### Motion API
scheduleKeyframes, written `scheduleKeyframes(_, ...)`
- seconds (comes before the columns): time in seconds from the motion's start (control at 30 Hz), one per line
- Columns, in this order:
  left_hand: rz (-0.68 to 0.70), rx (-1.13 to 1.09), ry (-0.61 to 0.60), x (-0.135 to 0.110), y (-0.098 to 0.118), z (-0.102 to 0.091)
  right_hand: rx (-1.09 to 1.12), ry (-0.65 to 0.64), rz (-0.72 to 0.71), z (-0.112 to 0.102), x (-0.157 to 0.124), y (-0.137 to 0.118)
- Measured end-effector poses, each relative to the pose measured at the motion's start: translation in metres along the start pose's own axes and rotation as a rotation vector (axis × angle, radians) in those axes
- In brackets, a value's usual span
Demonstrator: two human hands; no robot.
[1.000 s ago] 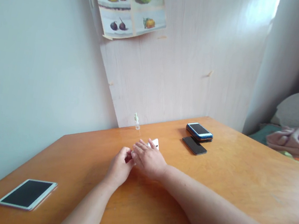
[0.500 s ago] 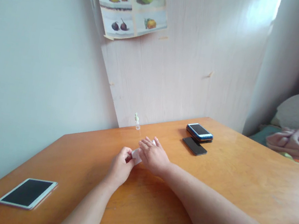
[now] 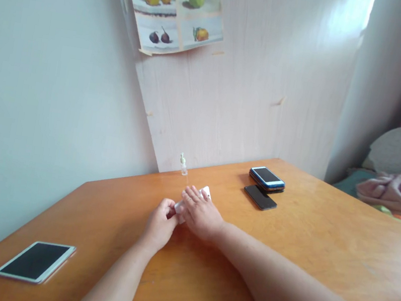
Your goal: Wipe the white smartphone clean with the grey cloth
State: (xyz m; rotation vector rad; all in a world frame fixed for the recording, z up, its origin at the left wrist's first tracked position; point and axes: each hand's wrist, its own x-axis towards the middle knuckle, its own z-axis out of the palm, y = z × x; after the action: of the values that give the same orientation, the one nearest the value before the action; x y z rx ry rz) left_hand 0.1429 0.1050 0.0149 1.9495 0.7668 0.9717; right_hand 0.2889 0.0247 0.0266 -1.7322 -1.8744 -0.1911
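Observation:
A flat white phone-like slab [image 3: 206, 190] is held low over the middle of the table, tilted, its far corner showing a small dark mark. My left hand [image 3: 161, 222] is closed on its near end, thumb and fingers pinching the edge. Across the slab's upper face lies my right hand [image 3: 202, 213], fingers stretched out flat and covering most of it. Whether anything thin sits under that palm is hidden. Beyond the hands, close to the wall, stands a small clear pump bottle [image 3: 183, 165].
On the wooden table [image 3: 323, 239], a white tablet [image 3: 37, 261] lies at the front left. To the right, a blue-edged phone [image 3: 267, 177] tops a small stack, with a black phone [image 3: 260, 197] in front. A board with fruit pictures [image 3: 175, 13] leans behind.
My right hand has slid slightly left and toward me along the slab, baring more of its far corner. The left hand keeps its grip nearly in place.

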Motion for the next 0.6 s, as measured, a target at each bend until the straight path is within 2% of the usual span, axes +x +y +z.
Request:
scheduleKeyframes(0.1, -0.054, 0.017, 0.02, -0.002, 0.002, 0.001, -0.004, -0.01, 0.238, -0.003, 0.005, 0.03)
scheduleKeyframes(0.17, -0.076, 0.008, 0.023, -0.003, 0.002, 0.001, 0.005, -0.02, 0.301, -0.003, 0.007, 0.041)
scheduleKeyframes(0.23, -0.096, -0.002, 0.031, -0.003, -0.001, 0.0, 0.016, -0.037, 0.254, 0.001, 0.005, 0.039)
scheduleKeyframes(0.4, -0.129, -0.055, 0.041, -0.001, -0.01, -0.002, 0.035, -0.119, 0.015, 0.01, -0.003, 0.012)
scheduleKeyframes(0.6, -0.141, -0.024, 0.014, -0.001, -0.011, 0.0, 0.015, -0.139, -0.017, 0.011, -0.006, 0.011)
